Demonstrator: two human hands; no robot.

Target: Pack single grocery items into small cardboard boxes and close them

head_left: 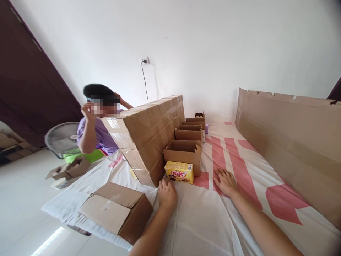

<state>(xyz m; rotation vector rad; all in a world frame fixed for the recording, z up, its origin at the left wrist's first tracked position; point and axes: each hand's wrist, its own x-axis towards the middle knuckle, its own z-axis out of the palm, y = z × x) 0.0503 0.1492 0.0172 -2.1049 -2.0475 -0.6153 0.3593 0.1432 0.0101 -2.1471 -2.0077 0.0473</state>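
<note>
My left hand (167,193) rests on the white and red cloth (197,217), fingers forward and slightly apart, holding nothing. Its fingertips are close to the lower left corner of a yellow snack box (179,172) with red lettering; I cannot tell whether they touch it. To the right, my right hand (226,182) lies palm down on a red stripe of the cloth, fingers spread. Behind the yellow box stands an open-topped cardboard box (183,153), with several similar boxes in a row toward the wall.
Stacked taped cartons (145,137) form a wall left of the row. A closed carton (117,209) sits at the near left. A tall cardboard panel (287,142) borders the right side. Beyond the stack, a person (97,128) sits near a fan (64,138), hands raised to the head.
</note>
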